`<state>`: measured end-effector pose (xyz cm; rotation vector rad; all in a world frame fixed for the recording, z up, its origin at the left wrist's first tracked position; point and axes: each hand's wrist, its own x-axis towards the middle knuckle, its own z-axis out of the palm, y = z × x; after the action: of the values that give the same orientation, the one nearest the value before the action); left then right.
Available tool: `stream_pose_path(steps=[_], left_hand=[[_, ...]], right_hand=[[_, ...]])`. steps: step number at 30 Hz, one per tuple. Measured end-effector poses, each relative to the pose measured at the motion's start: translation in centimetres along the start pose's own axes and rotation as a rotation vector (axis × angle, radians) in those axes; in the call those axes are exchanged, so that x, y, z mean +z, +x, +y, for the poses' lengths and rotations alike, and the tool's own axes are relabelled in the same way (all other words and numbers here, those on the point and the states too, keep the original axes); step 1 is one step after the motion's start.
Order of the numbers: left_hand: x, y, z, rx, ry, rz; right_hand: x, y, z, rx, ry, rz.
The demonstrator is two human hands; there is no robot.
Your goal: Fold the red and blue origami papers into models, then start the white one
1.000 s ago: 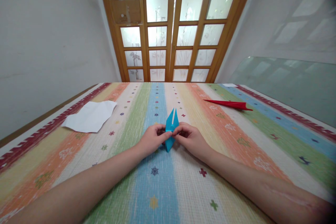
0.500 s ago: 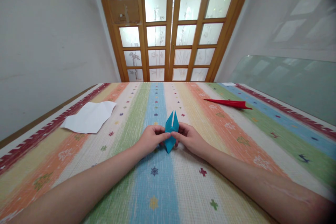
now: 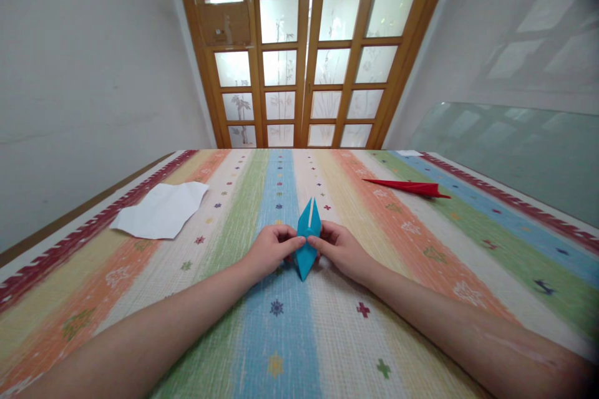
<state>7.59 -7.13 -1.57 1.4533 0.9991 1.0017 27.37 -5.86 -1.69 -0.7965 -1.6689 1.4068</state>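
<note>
1. Head view, the work: a folded blue paper shape (image 3: 307,238) lies on the blue stripe of the striped tablecloth (image 3: 421,249), straight ahead of the person. Its far end splits into two narrow points; its near end tapers to one tip.
2. Head view, the hands: the left hand (image 3: 270,249) and the right hand (image 3: 341,248) meet at the shape's middle from either side. Each hand's fingertips are pinched on the blue paper's edges, with the other fingers curled under; both forearms rest on the cloth.
3. Head view, the step: it looks like a narrowing fold is being pressed along the waist of the shape. The next move probably calls for keeping the two edges lined up on the centre slit while running a firm crease outward.
4. Head view, the surroundings: a crumpled white sheet (image 3: 161,211) lies well to the left, a red folded paper (image 3: 410,187) far right, and wooden doors (image 3: 306,56) stand beyond.
</note>
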Motion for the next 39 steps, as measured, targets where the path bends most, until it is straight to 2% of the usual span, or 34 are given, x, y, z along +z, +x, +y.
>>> stream_pose_path(steps=[3,7,10,17,21,23,32,35,39], left_hand=[[0.0,-0.1,0.3,0.024,-0.022,-0.017],[-0.1,-0.1,0.7,0.000,-0.165,0.000],[-0.2,0.0,0.9,-0.006,-0.210,-0.015],[-0.4,-0.1,1.3,0.028,-0.203,-0.069],[-0.9,0.4,1.5,0.092,-0.178,-0.021],[-1.2,0.6,1.6,0.111,-0.182,-0.003],[-1.1,0.3,2.2,0.115,-0.199,-0.053],[-1.2,0.3,2.2,0.126,-0.145,-0.056],[-1.3,0.2,2.4,0.184,0.042,-0.066]], right_hand=[[-0.1,0.0,0.0,0.028,0.107,-0.034],[-0.6,-0.1,-0.3,0.140,0.263,-0.157],[-0.9,-0.1,-0.6,0.200,0.317,-0.200],[-1.1,0.0,-0.8,0.245,0.253,-0.204],[-1.1,0.0,-0.8,0.277,0.226,-0.197],[-1.1,0.0,-0.8,0.271,0.216,-0.215],[-1.3,0.0,-0.7,0.218,0.176,-0.260],[-1.1,0.0,-1.0,0.201,0.127,-0.280],[-0.8,0.0,-1.4,0.176,0.079,-0.275]])
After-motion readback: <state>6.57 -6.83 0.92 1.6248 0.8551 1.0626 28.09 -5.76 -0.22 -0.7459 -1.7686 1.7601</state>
